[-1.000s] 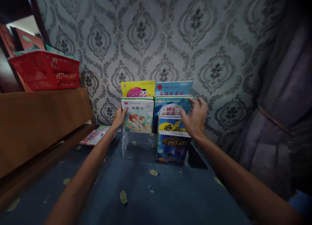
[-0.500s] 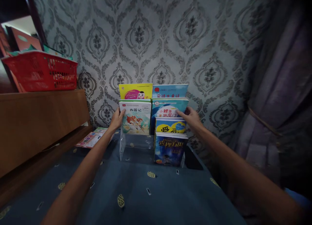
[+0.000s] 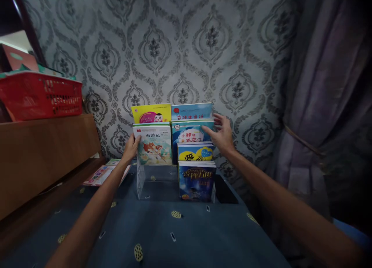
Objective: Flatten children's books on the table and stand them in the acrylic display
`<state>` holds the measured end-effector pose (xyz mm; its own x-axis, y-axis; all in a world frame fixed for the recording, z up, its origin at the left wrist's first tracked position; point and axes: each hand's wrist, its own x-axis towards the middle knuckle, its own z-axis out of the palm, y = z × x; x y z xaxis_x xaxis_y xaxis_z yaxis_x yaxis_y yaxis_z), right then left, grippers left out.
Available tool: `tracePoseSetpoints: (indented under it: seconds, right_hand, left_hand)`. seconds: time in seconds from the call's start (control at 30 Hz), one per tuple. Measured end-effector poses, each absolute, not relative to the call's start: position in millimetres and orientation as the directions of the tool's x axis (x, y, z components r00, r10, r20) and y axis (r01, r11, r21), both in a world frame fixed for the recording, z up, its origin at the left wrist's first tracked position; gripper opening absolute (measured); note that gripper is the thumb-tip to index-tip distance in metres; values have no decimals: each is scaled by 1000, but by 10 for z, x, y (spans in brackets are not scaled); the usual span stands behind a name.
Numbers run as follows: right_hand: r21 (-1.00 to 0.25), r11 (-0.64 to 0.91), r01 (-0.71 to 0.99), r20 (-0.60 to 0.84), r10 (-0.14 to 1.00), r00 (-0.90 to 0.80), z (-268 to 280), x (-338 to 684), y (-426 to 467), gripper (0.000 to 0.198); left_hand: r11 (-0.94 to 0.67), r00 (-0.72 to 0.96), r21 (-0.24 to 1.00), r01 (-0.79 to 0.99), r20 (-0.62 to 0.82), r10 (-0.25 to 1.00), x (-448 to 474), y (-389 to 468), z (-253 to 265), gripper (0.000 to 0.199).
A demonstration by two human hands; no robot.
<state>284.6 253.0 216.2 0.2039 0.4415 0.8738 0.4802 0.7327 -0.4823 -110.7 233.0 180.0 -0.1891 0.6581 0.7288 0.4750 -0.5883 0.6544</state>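
A clear acrylic book rack (image 3: pixel 140 182) holds children's books in stepped tiers. My left hand (image 3: pixel 132 146) is closed on the left edge of a white picture book (image 3: pixel 155 148), its thumb over the front cover. At the other side, my right hand (image 3: pixel 223 135) is spread open, with the thumb by the right edge of a teal picture book (image 3: pixel 186 133) and the fingers behind. Whether that thumb touches the cover I cannot tell. Behind stand a yellow book (image 3: pixel 145 112) and a light blue book (image 3: pixel 190 111). Below are a yellow-and-blue book (image 3: pixel 194 152) and a dark blue book (image 3: pixel 197 181).
Magazines (image 3: pixel 101 175) lie to the left on the dark patterned cloth (image 3: pixel 157 229). A dark flat object (image 3: pixel 225 190) is right of the rack. A red basket (image 3: pixel 43 95) stands on a wooden board (image 3: pixel 49 144). Wallpaper rises behind; a curtain (image 3: pixel 308 144) hangs at right.
My right hand has opened, lifting its fingers off the teal book's edge. My left hand keeps its place at the white book. The view has shifted, so everything sits slightly further left and lower.
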Motion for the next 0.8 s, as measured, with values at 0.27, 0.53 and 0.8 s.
tracePoseSetpoints:
  seconds: [0.27, 0.53, 0.8]
  right_hand:
    - [-622, 680, 389, 739, 674, 4, 2440, 2928, 2627, 71]
    - [-856, 510, 79, 502, 859, -105, 2148, 3012, 2571, 52]
    - [-849, 527, 30, 523, 847, -89, 2112, 3031, 2587, 53]
  left_hand:
    - [-583, -200, 680, 446, 710, 675, -1103, 2334, 1808, 33]
    - [-601, -170, 640, 479, 739, 652, -1094, 2323, 1810, 36]
    - [-561, -190, 648, 515, 725, 662, -1084, 2307, 1840, 30]
